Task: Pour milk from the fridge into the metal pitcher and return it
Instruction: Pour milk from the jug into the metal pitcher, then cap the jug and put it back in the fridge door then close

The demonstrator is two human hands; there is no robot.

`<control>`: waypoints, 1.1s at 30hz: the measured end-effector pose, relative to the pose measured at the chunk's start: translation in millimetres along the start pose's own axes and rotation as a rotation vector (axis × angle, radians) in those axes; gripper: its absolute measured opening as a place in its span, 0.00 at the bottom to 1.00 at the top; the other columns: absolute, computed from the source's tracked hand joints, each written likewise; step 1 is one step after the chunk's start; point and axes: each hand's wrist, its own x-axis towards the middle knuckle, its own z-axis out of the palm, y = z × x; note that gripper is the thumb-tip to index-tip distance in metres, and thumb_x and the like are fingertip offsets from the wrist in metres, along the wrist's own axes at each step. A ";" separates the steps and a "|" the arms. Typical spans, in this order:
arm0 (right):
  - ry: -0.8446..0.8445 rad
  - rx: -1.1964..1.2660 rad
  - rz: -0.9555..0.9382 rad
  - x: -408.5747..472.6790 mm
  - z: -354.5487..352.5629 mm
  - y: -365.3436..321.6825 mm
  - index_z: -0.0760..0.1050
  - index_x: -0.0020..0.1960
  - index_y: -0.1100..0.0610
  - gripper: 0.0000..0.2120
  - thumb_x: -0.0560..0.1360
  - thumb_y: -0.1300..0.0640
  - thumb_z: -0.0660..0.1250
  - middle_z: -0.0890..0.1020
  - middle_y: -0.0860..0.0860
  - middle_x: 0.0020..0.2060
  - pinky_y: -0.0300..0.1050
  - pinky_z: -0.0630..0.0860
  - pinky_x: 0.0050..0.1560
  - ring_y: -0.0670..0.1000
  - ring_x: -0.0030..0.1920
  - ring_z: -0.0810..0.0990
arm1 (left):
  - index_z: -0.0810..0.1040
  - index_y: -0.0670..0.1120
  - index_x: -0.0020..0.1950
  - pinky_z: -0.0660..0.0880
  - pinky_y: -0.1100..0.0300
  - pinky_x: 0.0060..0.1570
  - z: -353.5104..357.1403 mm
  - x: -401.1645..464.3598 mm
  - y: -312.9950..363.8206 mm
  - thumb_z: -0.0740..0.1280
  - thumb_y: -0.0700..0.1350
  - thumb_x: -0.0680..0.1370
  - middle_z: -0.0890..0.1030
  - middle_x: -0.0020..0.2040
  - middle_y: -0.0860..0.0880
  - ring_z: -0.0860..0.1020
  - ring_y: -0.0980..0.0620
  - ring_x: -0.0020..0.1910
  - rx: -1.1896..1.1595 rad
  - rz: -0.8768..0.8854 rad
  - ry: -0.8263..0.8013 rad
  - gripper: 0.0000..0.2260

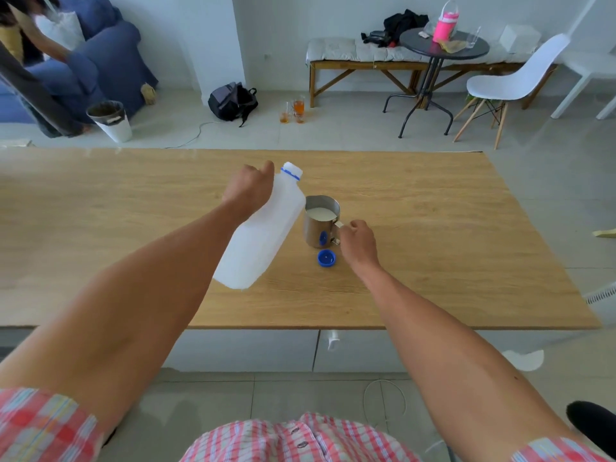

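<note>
I see the wooden table (433, 261) filling the middle of the frame. At its centre my left hand (248, 191) grips the white milk jug (263, 235), uncapped and tilted, its base off the wood. Just right of it stands the metal pitcher (318, 228), holding milk, my right hand (358, 243) clenched on its handle. The blue cap (326, 258) lies below the pitcher.

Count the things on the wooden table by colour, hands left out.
White: 1, the milk jug, held tilted by the left hand
Silver: 1, the metal pitcher, right hand at its handle
Blue: 1, the cap
Total: 3
</note>
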 end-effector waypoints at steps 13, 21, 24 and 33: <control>0.055 -0.349 0.019 -30.5 43.1 40.1 0.74 0.65 0.57 0.28 0.71 0.46 0.77 0.74 0.54 0.60 0.49 0.75 0.55 0.57 0.61 0.76 | 0.55 0.46 0.35 0.55 0.56 0.30 13.5 -30.2 -45.7 0.54 0.47 0.77 0.61 0.33 0.44 0.58 0.49 0.31 -0.624 -0.015 0.270 0.14; 0.111 -0.384 -0.028 -24.3 49.9 46.9 0.79 0.60 0.51 0.20 0.72 0.46 0.78 0.72 0.50 0.51 0.48 0.75 0.52 0.56 0.53 0.77 | 0.59 0.38 0.36 0.57 0.58 0.28 29.9 -40.5 -64.2 0.55 0.46 0.79 0.62 0.34 0.44 0.59 0.48 0.34 -0.684 0.027 0.349 0.16; 0.124 -0.329 -0.036 -30.6 51.4 47.5 0.79 0.55 0.51 0.15 0.72 0.48 0.77 0.75 0.50 0.49 0.50 0.77 0.52 0.53 0.49 0.77 | 0.60 0.38 0.36 0.59 0.58 0.30 32.9 -44.0 -67.6 0.55 0.46 0.81 0.63 0.33 0.44 0.61 0.50 0.33 -0.670 0.011 0.371 0.16; 0.060 0.149 -0.270 -89.6 31.6 2.8 0.81 0.52 0.46 0.09 0.74 0.57 0.75 0.77 0.48 0.36 0.44 0.73 0.41 0.45 0.35 0.72 | 0.60 0.41 0.34 0.57 0.54 0.32 33.8 -51.8 -67.8 0.54 0.45 0.83 0.62 0.32 0.44 0.60 0.49 0.33 -0.681 0.022 0.339 0.18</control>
